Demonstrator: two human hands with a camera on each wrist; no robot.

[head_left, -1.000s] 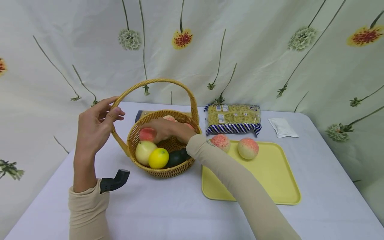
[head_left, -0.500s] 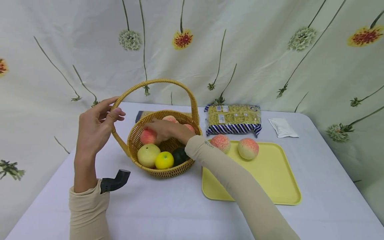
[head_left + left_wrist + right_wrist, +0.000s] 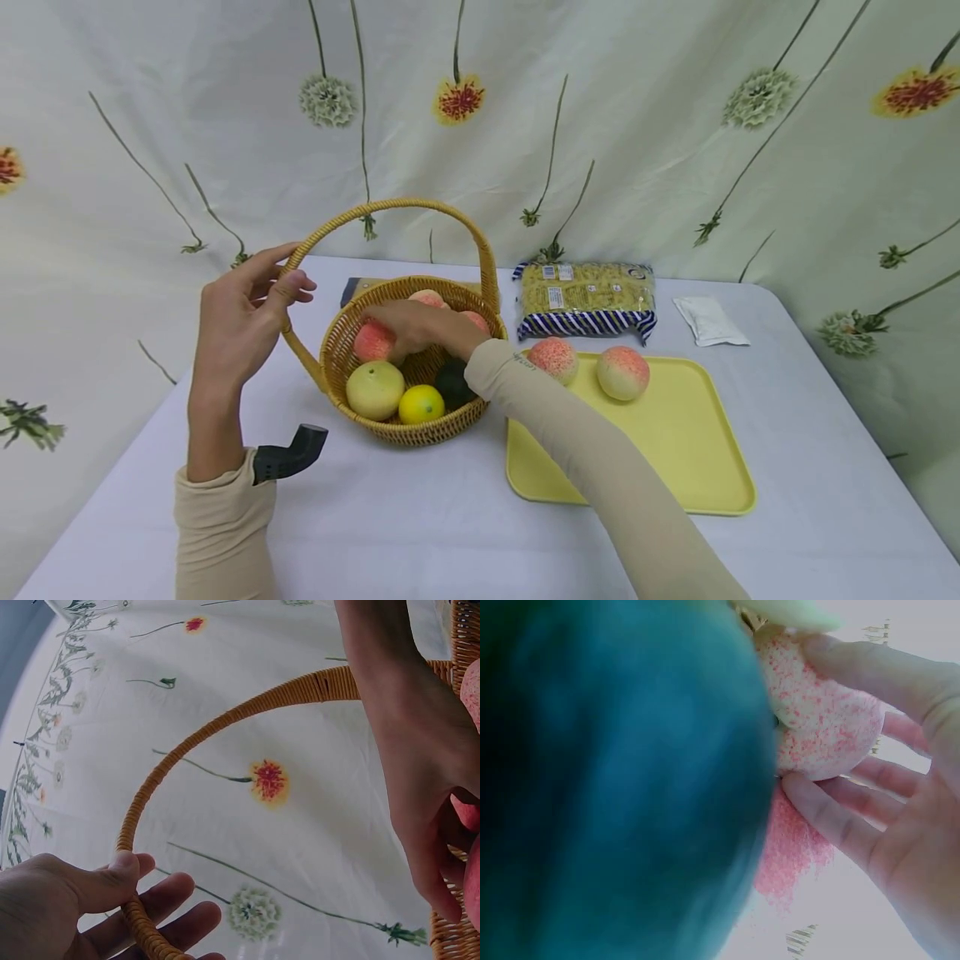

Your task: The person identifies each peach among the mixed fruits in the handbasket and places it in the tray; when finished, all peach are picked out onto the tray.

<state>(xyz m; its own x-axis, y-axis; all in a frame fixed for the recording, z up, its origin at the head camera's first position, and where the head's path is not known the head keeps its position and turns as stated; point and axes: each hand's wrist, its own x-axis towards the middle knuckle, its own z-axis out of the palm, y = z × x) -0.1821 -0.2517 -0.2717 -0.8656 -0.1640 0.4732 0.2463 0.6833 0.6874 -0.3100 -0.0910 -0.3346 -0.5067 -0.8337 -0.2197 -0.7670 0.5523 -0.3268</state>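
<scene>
My left hand (image 3: 240,321) grips the side of the arched handle (image 3: 397,202) of a wicker basket (image 3: 420,434); the left wrist view shows thumb and fingers around that handle (image 3: 225,718). Down inside the basket, my right hand (image 3: 416,327) holds a peach (image 3: 373,342). In the right wrist view its thumb and fingers curl round a speckled peach (image 3: 825,712), with a redder peach (image 3: 791,851) just below. Also in the basket lie a pale round fruit (image 3: 375,390), a yellow lemon-like fruit (image 3: 422,404), a dark green fruit (image 3: 453,383) and more peaches (image 3: 475,319), partly covered by my right hand.
Right of the basket is a yellow tray (image 3: 675,467) carrying a speckled peach (image 3: 553,358) and a second peach (image 3: 623,372). A pasta bag (image 3: 588,300) and a white packet (image 3: 711,321) lie behind it. My right forearm (image 3: 600,450) crosses the tray's left part.
Inside the basket the yellow fruit has rolled to the right, and the pale fruit and dark green fruit have shifted right a little. Both hands stay nearly where they were.
</scene>
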